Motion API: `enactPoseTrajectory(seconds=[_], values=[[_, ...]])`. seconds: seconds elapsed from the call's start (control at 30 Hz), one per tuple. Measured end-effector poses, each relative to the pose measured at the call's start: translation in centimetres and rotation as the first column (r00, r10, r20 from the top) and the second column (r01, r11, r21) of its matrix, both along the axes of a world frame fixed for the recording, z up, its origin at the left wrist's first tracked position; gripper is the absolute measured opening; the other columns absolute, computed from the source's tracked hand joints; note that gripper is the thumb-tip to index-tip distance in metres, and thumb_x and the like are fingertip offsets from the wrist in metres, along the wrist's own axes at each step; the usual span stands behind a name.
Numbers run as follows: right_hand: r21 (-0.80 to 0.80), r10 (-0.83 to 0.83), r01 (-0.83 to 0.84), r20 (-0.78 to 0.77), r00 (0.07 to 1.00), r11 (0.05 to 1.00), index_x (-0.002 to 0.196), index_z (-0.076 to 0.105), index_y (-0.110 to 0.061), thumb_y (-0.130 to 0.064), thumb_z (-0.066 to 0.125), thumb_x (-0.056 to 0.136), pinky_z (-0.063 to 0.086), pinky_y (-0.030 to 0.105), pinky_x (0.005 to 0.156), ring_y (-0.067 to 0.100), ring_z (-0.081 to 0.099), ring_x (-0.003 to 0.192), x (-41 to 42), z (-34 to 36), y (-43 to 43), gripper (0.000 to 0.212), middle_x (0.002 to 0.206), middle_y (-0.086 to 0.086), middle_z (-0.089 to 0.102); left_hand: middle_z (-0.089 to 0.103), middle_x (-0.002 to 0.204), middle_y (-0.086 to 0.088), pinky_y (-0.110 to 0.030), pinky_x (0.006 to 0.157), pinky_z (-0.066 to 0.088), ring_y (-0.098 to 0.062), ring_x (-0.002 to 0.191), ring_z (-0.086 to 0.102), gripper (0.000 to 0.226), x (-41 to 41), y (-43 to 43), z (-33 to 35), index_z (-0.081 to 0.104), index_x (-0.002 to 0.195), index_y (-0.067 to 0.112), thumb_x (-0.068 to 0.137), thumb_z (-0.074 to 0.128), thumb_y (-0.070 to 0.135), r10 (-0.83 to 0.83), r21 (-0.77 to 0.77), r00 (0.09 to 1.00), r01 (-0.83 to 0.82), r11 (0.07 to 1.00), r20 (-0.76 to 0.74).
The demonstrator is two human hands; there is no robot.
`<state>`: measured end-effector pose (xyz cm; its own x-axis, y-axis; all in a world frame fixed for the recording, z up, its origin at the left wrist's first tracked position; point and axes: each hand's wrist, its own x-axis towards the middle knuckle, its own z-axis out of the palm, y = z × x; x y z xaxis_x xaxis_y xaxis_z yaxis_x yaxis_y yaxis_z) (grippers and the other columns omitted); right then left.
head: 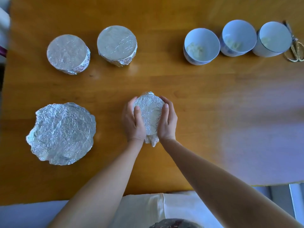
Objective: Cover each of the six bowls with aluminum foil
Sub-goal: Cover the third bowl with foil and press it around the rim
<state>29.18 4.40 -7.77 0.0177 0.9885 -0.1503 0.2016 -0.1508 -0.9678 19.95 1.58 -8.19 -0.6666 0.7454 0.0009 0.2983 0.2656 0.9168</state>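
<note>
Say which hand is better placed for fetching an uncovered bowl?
Right hand, probably: both grip the foil-wrapped bowl, but the uncovered bowls stand on its side; the left hand is nearer the foil sheet.

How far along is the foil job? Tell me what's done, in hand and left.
Done: two silver foil-covered bowls at far left. In hand: left hand and right hand grip a third foil-wrapped bowl, shaping its cover. Left: three open white bowls at far right. A crumpled foil sheet lies near left.
</note>
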Motion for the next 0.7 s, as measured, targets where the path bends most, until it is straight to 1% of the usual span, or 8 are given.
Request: enactPoseTrajectory(seconds=[0.1,0.17,0.3,0.37,0.47,0.53,0.6,0.7], values=[[-0.008,0.049,-0.049,0.013,0.999,0.999,0.123,0.061,-0.014,-0.033,0.028,0.103,0.045,0.023,0.094,0.004,0.058,0.111,0.0,0.0,0.8,0.043,0.117,-0.006,0.066,0.066,0.118,-0.015,-0.034,0.094,0.045,-0.026,0.109,0.059,0.062,0.2,0.2,0.3,0.063,0.122,-0.003,0.093,0.028,0.038,0.042,-0.026,0.999,-0.041,0.999,0.005],[-0.031,0.090,-0.090,0.021,0.996,0.995,0.121,0.061,-0.013,-0.032,0.028,0.103,0.046,0.023,0.090,0.004,0.059,0.106,0.1,0.2,1.3,0.043,0.111,-0.006,0.067,0.065,0.119,-0.016,-0.040,0.095,0.046,-0.030,0.110,0.059,0.064,0.3,0.2,0.4,0.061,0.124,-0.004,0.092,0.028,0.040,0.060,-0.056,0.998,-0.059,0.997,0.022],[-0.066,0.192,-0.190,0.024,0.981,0.980,0.112,0.062,-0.015,-0.034,0.028,0.101,0.047,0.025,0.079,0.002,0.060,0.088,0.2,0.5,2.3,0.040,0.095,-0.008,0.067,0.062,0.125,-0.016,-0.044,0.098,0.045,-0.029,0.115,0.056,0.067,0.4,-0.3,0.8,0.056,0.130,-0.003,0.092,0.026,0.044,0.072,-0.075,0.995,-0.067,0.995,0.066],[-0.091,0.250,-0.246,0.030,0.968,0.965,0.108,0.062,-0.017,-0.038,0.028,0.101,0.048,0.031,0.083,0.007,0.060,0.089,0.2,0.5,2.8,0.041,0.094,-0.004,0.067,0.059,0.129,-0.014,-0.042,0.101,0.043,-0.028,0.119,0.054,0.070,0.6,-0.7,1.2,0.052,0.134,-0.001,0.090,0.026,0.046,0.085,-0.094,0.992,-0.075,0.993,0.099],[-0.122,0.341,-0.330,0.081,0.936,0.936,0.107,0.064,-0.016,-0.046,0.024,0.099,0.044,0.043,0.097,0.018,0.057,0.102,0.3,0.5,3.8,0.050,0.102,0.000,0.066,0.059,0.130,-0.008,-0.044,0.101,0.044,-0.022,0.119,0.053,0.070,0.8,-1.6,1.2,0.049,0.139,0.007,0.087,0.027,0.049,0.101,-0.129,0.977,-0.077,0.989,0.187],[-0.136,0.396,-0.380,0.126,0.909,0.915,0.117,0.064,-0.017,-0.048,0.021,0.098,0.034,0.041,0.109,0.018,0.050,0.119,0.3,0.8,4.3,0.056,0.121,0.000,0.061,0.059,0.128,-0.004,-0.048,0.101,0.045,-0.020,0.119,0.053,0.070,0.5,-2.2,1.1,0.048,0.140,0.010,0.087,0.029,0.050,0.094,-0.145,0.978,-0.067,0.987,0.187],[-0.114,0.392,-0.376,0.210,0.896,0.920,0.134,0.055,-0.020,-0.049,0.019,0.097,0.019,0.033,0.115,0.014,0.035,0.135,0.5,1.4,4.5,0.059,0.143,-0.002,0.048,0.051,0.141,-0.008,-0.049,0.109,0.037,-0.022,0.132,0.044,0.075,-0.2,-2.7,1.3,0.042,0.146,0.010,0.087,0.026,0.054,0.093,-0.199,0.990,-0.072,0.977,0.102],[0.029,0.200,-0.215,0.269,0.942,0.976,0.143,0.042,-0.020,-0.050,0.018,0.097,0.014,0.027,0.114,0.007,0.027,0.141,1.1,2.1,3.1,0.060,0.152,-0.005,0.037,0.037,0.156,-0.008,-0.044,0.119,0.023,-0.023,0.145,0.030,0.071,-1.8,-2.2,2.3,0.038,0.149,0.009,0.094,0.021,0.051,0.009,-0.169,0.997,-0.023,0.985,-0.081]])
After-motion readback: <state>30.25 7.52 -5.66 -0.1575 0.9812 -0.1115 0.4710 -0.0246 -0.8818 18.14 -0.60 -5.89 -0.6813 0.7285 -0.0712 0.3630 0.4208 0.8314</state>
